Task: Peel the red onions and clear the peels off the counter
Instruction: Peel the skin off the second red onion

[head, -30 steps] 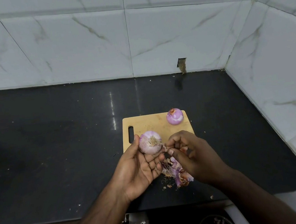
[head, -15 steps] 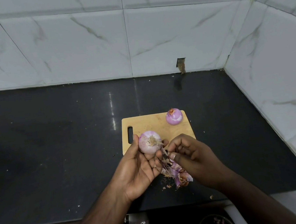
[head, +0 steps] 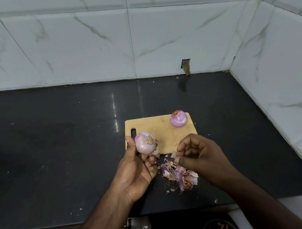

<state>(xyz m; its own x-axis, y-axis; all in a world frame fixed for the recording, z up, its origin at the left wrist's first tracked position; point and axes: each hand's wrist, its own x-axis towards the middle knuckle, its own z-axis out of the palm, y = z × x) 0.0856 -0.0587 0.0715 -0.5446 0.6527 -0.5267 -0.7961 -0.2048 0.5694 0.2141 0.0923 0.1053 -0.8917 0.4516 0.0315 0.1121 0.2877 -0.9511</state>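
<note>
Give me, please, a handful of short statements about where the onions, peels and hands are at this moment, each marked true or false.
1. The left hand holds an onion. True.
2. The second onion lies on the bare counter. False: it sits on the far right corner of the cutting board.
3. The peels lie in a heap on the dark counter, at the board's near edge. True.
4. The right hand has a knife in its grip. False: no knife shows; its thumb and fingers pinch a scrap of peel over the heap.
5. The held onion's root end faces the camera. True.
</note>
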